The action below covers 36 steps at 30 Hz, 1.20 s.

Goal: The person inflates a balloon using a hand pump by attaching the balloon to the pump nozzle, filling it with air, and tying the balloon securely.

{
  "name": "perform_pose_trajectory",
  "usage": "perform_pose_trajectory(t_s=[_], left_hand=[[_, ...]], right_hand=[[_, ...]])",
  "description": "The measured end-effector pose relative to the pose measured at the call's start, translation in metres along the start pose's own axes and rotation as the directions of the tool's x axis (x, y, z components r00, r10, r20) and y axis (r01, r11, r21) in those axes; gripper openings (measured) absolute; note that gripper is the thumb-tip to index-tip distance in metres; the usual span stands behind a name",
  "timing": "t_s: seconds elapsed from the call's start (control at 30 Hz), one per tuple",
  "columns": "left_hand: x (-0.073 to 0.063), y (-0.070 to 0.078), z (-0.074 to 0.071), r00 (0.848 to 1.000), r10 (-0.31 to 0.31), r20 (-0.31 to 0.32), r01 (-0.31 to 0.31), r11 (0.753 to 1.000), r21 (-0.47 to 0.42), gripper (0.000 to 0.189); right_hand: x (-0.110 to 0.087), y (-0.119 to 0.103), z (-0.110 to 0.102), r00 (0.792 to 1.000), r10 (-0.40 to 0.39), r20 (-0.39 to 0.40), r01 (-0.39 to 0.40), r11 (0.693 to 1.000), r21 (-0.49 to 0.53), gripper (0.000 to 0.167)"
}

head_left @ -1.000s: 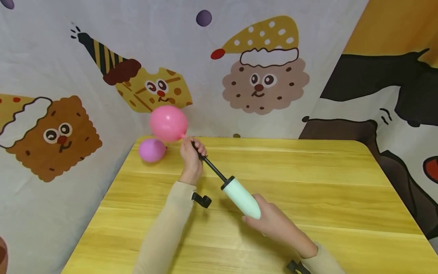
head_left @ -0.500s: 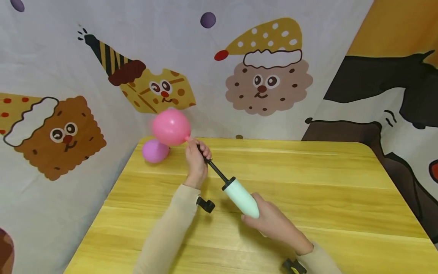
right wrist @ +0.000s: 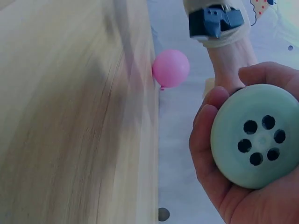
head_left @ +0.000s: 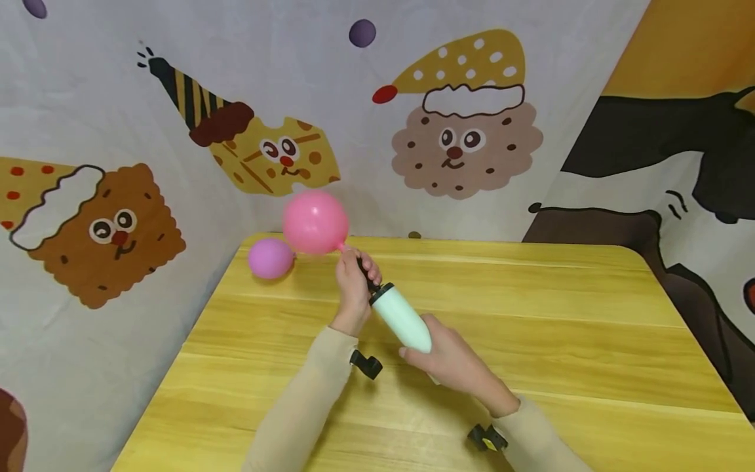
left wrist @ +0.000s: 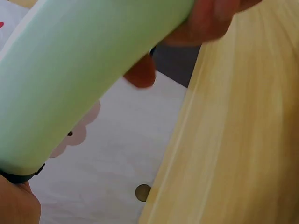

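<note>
A mint-green balloon pump (head_left: 402, 318) with black end parts is held between both hands above the table. My left hand (head_left: 355, 282) grips its black nozzle end and the neck of an inflated pink balloon (head_left: 316, 222), which sticks out past the fingers. Around the pump's rear end curl the fingers of my right hand (head_left: 451, 357). In the right wrist view the pump's round end cap (right wrist: 261, 137) shows several dark holes, with the right hand wrapped about it. The black rod is hidden, the green barrel standing right up against the left hand.
A smaller purple-pink balloon (head_left: 271, 258), tied off, lies at the table's back left corner. The wooden table (head_left: 560, 328) meets a cloth backdrop (head_left: 366, 164) printed with cartoon biscuits along its far edge. Each wrist carries a black camera mount (head_left: 367, 364).
The pump's barrel has slid up toward the left hand, covering the black rod seen before. Both hands have come closer together, and the pink balloon has shifted to the right.
</note>
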<state>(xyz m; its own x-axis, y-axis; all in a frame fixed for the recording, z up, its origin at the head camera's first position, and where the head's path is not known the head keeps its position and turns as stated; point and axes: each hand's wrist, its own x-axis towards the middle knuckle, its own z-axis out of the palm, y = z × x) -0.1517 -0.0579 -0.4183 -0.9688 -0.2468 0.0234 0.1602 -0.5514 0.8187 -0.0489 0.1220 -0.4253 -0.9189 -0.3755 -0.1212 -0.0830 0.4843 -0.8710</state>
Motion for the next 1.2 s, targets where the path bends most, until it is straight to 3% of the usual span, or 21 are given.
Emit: perform_pose_trajectory(t_s=[0.17,0.33,0.5,0.67,0.83,1.2], left_hand=[[0.015,0.017,-0.003,0.999,0.035,0.007,-0.035,0.999,-0.004,0.045],[0.036,0.031,-0.017,0.994,0.054,-0.091,-0.059,0.997,-0.056,0.037],[0.045,0.035,-0.033,0.987,0.037,-0.159,-0.052,0.994,-0.092,0.036],[0.039,0.033,-0.036,0.991,0.057,-0.124,-0.066,0.995,-0.07,0.036],[0.028,0.027,-0.034,0.992,0.073,-0.105,-0.08,0.995,-0.063,0.038],[0.002,0.002,-0.015,1.0,-0.019,-0.015,0.019,0.999,-0.036,0.044]], right_hand=[[-0.008,-0.001,0.002,0.999,0.042,-0.017,-0.042,0.999,0.023,0.065],[-0.025,0.007,-0.004,1.0,0.0,-0.018,-0.001,0.997,-0.079,0.065],[-0.037,0.018,-0.009,0.999,-0.039,0.037,0.042,0.994,-0.104,0.062],[-0.035,0.022,-0.006,0.996,-0.053,0.067,0.06,0.993,-0.102,0.064],[-0.029,0.021,-0.003,0.997,-0.016,0.079,0.022,0.996,-0.081,0.065],[-0.004,0.01,0.005,0.998,-0.015,0.054,0.015,1.0,-0.009,0.061]])
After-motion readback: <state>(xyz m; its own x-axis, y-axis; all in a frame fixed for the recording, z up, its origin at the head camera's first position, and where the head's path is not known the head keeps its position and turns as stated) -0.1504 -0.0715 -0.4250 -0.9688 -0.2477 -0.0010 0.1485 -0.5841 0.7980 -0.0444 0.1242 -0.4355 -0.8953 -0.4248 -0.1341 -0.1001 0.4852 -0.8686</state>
